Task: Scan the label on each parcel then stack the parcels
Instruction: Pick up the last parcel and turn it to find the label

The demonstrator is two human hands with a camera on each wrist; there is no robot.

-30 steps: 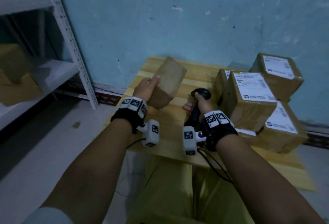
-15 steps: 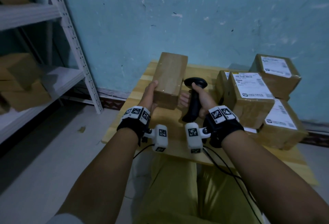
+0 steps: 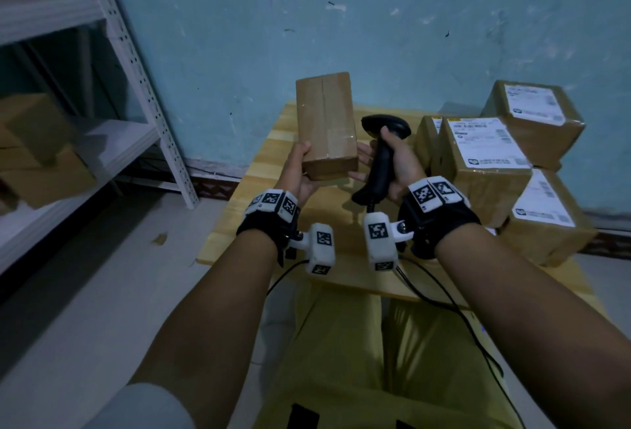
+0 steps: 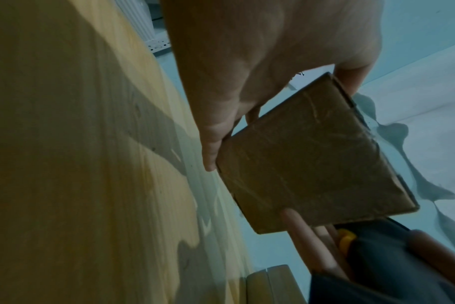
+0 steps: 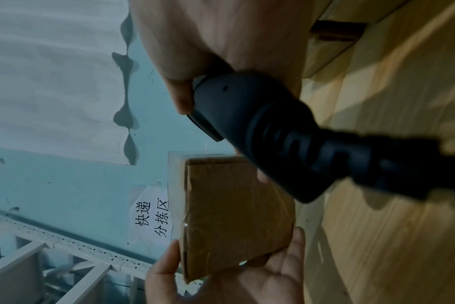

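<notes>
left hand cups the near end of the parcel, thumb on its left side and fingers curled underneath; right hand is wrapped round the scanner handle, spare fingertips touching the parcel's right side. the parcel is held above the counter, left of the scanner, its long axis running away from the person toward the wall, far end tipped up. no label shows on the faces in view, probably underneath. held only at one end, it could tip and drop; beyond the scanner, the labelled parcels could be knocked.
</notes>
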